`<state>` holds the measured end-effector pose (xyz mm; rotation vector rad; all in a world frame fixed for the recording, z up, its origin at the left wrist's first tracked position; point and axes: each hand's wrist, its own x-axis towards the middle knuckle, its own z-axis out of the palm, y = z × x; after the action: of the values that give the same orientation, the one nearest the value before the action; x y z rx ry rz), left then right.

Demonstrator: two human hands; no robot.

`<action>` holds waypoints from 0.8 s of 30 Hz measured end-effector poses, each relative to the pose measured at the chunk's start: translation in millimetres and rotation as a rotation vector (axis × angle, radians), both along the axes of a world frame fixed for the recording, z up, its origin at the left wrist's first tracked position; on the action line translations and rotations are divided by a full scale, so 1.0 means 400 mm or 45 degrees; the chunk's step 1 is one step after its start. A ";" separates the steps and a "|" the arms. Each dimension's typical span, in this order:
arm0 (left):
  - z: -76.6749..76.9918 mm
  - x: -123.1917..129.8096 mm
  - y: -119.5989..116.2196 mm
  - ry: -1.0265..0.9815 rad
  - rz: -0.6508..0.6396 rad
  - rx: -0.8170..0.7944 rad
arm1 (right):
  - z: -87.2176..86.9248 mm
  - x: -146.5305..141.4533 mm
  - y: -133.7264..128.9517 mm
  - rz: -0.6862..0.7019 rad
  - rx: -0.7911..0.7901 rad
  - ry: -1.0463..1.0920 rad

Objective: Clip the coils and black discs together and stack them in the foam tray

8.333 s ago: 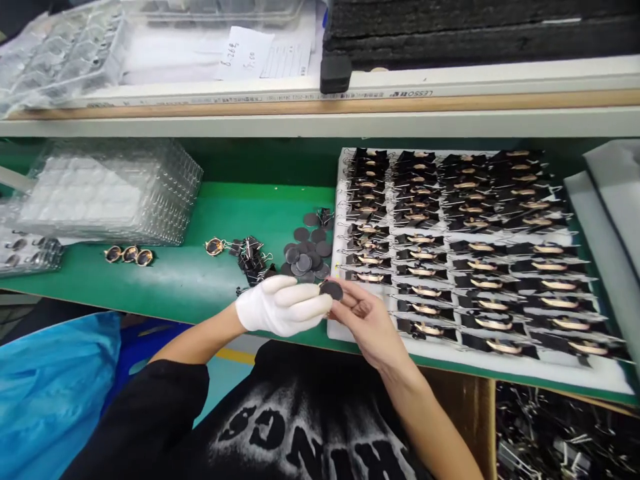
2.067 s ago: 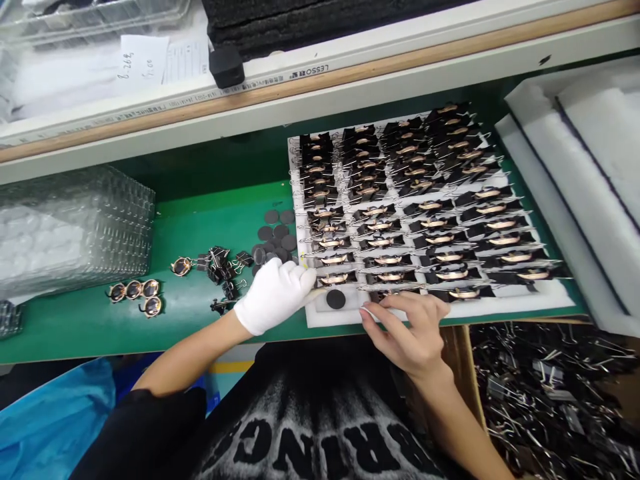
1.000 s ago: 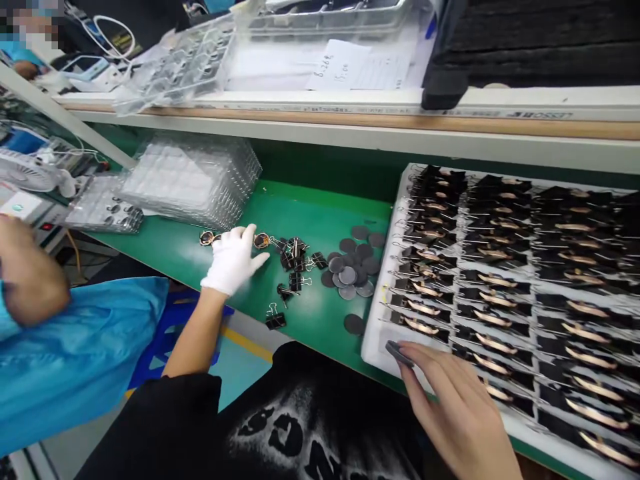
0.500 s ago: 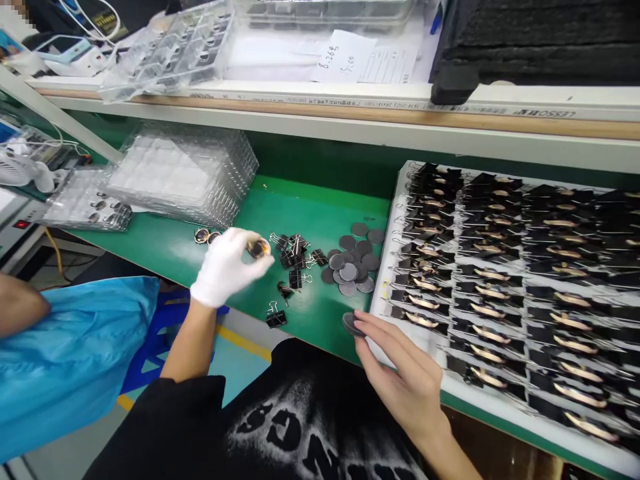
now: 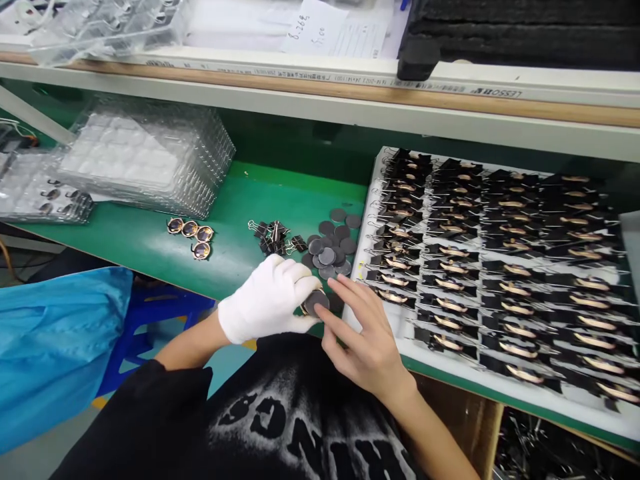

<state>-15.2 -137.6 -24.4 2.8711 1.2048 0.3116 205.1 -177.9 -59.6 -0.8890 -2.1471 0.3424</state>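
Note:
In a white glove, my left hand (image 5: 273,297) is closed round a gold-rimmed round watch case (image 5: 303,309), its edge toward my right hand. A dark grey disc (image 5: 317,303) lies over the face of that case. My bare right hand (image 5: 363,333) has its fingertips at the disc and the case's edge, the index finger on the disc. More such grey discs (image 5: 327,256) lie in a loose pile just beyond the hands. Several black binder clips (image 5: 274,237) are heaped left of the pile. Farther left rest several gold-rimmed watch cases (image 5: 204,233) with dark faces.
A white foam tray (image 5: 376,180) on the right holds rows of clipped gold-rimmed pieces. Clear plastic trays (image 5: 200,153) are stacked at the back left. A shelf edge (image 5: 300,87) crosses above the green table (image 5: 125,230). A person's blue garment (image 5: 60,353) is at the left.
My hands have come together: the left moved right with the watch case, and the right brought the grey disc onto it. The view has shifted, showing more of the foam tray.

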 end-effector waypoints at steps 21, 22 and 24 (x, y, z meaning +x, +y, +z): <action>-0.018 0.027 -0.022 -0.450 0.368 -0.884 | -0.043 -0.018 0.028 -0.029 -1.693 1.233; -0.022 0.028 -0.025 -0.409 0.369 -0.854 | -0.042 -0.018 0.028 -0.006 -1.694 1.190; -0.025 0.024 -0.028 -0.316 0.315 -0.788 | -0.038 -0.014 0.030 0.061 -1.675 1.007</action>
<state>-5.6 -148.7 -34.3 2.1031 1.3187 0.2345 199.4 -165.8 -74.6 -1.0638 -1.0167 1.8790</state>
